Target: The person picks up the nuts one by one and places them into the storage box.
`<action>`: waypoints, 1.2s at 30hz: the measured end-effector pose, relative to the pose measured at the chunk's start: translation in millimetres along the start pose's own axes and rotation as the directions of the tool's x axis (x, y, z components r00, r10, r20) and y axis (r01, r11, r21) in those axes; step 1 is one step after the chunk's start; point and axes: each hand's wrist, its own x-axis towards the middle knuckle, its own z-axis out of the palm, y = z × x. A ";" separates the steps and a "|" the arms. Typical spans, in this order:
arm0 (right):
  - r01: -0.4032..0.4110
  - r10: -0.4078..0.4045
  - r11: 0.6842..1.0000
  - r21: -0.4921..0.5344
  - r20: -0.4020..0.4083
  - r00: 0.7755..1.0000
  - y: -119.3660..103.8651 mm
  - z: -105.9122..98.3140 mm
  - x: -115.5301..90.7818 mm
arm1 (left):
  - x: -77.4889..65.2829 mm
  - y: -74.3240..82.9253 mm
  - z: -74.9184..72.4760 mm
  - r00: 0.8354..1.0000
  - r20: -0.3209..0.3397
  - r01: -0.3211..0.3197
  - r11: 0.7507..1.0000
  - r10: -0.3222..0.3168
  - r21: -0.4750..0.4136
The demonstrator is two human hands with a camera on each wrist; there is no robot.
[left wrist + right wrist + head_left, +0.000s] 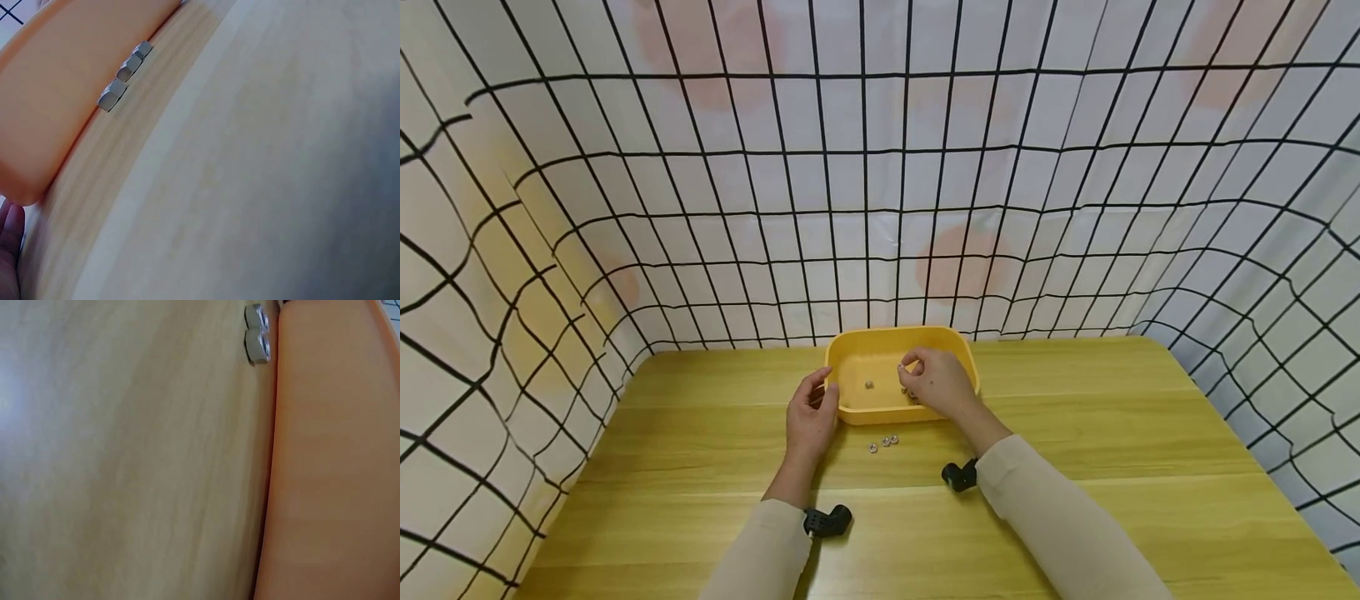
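A yellow plastic bin (880,415) stands at the back of the table in the head view. My left hand (812,421) rests at its left end, fingers loosely bent beside the wall; in the left wrist view some fingers (11,234) show by the bin's corner. Over the inside of the bin, my right hand (938,383) pinches a small metal nut (901,367) between thumb and forefinger, mostly covered by the fingertips. Below that hand lie some nuts (909,393) on the bin floor, partly hidden, and a single nut (869,385) sits further left.
Three hex nuts (886,442) lie on the wooden table (1075,467) just in front of the bin, seen close up as silvery nuts (129,67) in the left wrist view. A white sheet with a black grid (880,183) surrounds the table's back and sides.
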 end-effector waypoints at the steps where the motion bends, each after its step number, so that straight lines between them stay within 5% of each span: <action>1: -0.003 0.003 1.000 -0.009 0.001 1.000 0.7 0.6 0.1 | 0.1 0.5 0.1 1.000 -0.001 -0.002 1.000 0.002 0.002; 36: -0.048 0.064 0.985 -0.167 0.091 0.994 0.4 2.5 -0.1 | -1.0 1.1 0.5 1.000 -0.015 -0.012 1.000 0.012 -0.013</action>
